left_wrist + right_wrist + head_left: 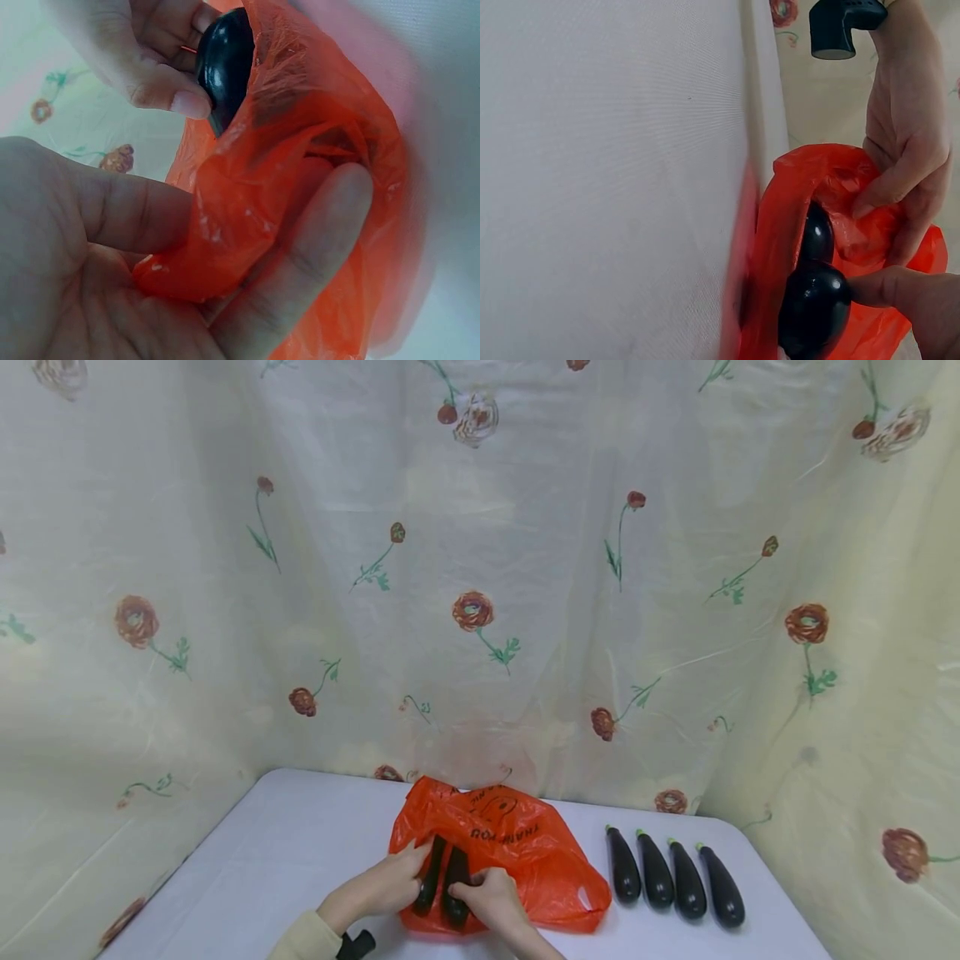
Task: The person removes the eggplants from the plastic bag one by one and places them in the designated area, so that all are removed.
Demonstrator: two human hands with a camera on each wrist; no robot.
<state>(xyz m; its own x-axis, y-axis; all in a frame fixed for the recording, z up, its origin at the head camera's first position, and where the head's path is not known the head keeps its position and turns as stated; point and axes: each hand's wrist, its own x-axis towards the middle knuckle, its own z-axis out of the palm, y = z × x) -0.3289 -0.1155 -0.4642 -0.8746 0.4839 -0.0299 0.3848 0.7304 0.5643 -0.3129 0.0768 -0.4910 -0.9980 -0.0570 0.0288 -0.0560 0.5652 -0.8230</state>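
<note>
A red plastic bag point(555, 864) with black print lies on the white table, its mouth toward me. Two dark eggplants are partly inside it, the left one point(430, 881) beside the right one point(455, 870). My left hand point(392, 881) grips the left edge of the bag's mouth; in the left wrist view, bunched red film runs between its thumb and fingers. My right hand point(493, 897) holds the right eggplant near its rounded end, with the thumb on its side in the right wrist view. The bag film hides the eggplants' far ends.
Several more eggplants point(690, 881) lie in a row on the table point(315, 827), right of the bag. A floral curtain point(480, 527) hangs behind and at both sides. A black wrist camera point(840, 30) sits on the left wrist.
</note>
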